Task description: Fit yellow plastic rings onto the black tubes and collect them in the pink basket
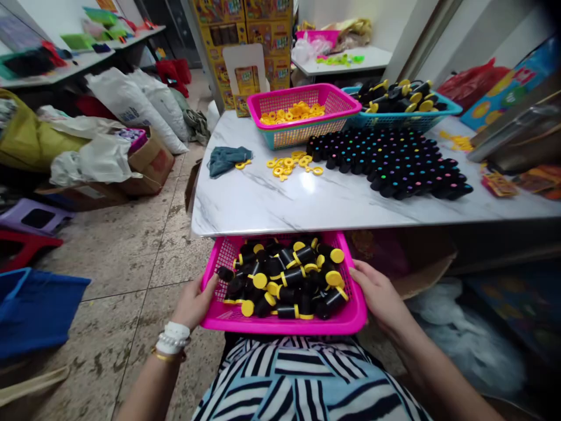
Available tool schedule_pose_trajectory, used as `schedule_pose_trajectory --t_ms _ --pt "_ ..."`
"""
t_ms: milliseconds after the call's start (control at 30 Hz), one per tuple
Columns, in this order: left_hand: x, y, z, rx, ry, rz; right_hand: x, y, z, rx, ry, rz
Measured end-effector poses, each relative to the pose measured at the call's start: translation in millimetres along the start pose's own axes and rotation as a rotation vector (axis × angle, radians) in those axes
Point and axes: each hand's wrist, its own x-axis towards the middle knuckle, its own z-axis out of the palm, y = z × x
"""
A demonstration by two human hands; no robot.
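Observation:
A pink basket full of black cylinders with yellow caps is at my lap, just below the front edge of the marble-patterned table. My left hand grips its left rim, thumb on top, fingers hidden below. On the right rim, my right hand holds on in the same way. Many black pieces with coloured dots stand packed together on the table. Loose yellow ring pieces lie left of them, near a dark blue-green cloth.
Behind on the table, a pink basket holds yellow rings, and a blue basket holds black and yellow pieces. Stacked yellow boxes stand beyond. White sacks, a cardboard box and a blue crate are on the left floor.

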Motion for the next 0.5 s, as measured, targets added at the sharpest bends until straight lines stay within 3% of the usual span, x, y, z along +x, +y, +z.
schedule_pose_trajectory --t_ms 100,200,300,433,500 --pt "-13.6 8.1 5.5 -0.076 -0.027 0.074 2.3 11.5 -16.7 0.041 0.094 0.016" --pt "-12.3 12.0 10.3 -0.061 -0.050 0.115 -3.4 20.8 -26.8 -0.011 0.118 -0.036" --pt "4.3 10.8 19.5 -0.051 -0.077 0.102 -7.1 21.3 -27.8 -0.103 0.077 -0.043" --pt "30.2 7.9 38.6 0.020 -0.111 0.117 -1.0 12.6 -24.4 -0.059 0.196 0.024" --pt "39.9 5.2 45.1 0.022 -0.146 0.130 1.2 13.5 -23.8 -0.074 0.160 0.045"
